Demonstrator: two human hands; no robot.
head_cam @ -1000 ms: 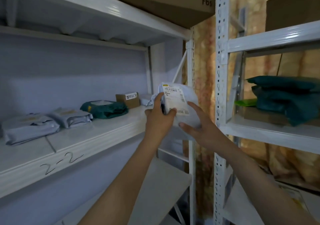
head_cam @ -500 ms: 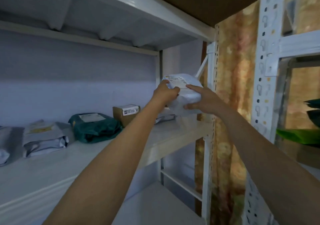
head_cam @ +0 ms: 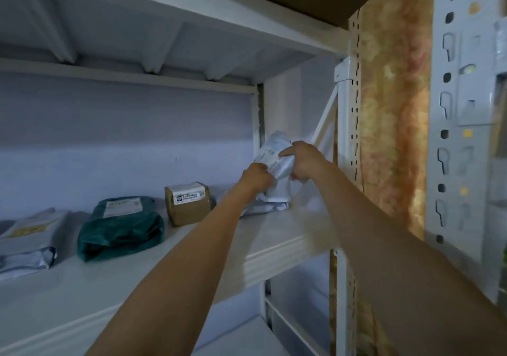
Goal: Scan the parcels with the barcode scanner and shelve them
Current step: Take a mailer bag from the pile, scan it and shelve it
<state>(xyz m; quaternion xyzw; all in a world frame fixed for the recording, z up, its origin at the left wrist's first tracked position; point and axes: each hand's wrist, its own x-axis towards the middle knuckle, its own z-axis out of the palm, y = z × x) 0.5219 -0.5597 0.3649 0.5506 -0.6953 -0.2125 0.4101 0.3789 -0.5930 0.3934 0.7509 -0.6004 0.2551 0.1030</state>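
Observation:
A white plastic-bag parcel [head_cam: 277,161] with a printed label stands nearly upright at the far right end of the white shelf [head_cam: 274,248], against the back corner. My left hand [head_cam: 256,177] grips its lower left edge and my right hand [head_cam: 300,161] grips its right side. Its lower end rests on or just above another pale flat parcel [head_cam: 263,207] lying on the shelf. No barcode scanner is in view.
On the same shelf, leftwards, sit a small brown cardboard box [head_cam: 188,203], a dark green bag parcel [head_cam: 120,226] and a grey bag parcel [head_cam: 27,242]. A perforated white upright [head_cam: 348,141] bounds the shelf on the right. A cardboard box sits on the shelf above.
Both hands have carried the white parcel from in front of the shelf post deeper into the shelf's back right corner and lowered it. The view has moved closer to the shelf.

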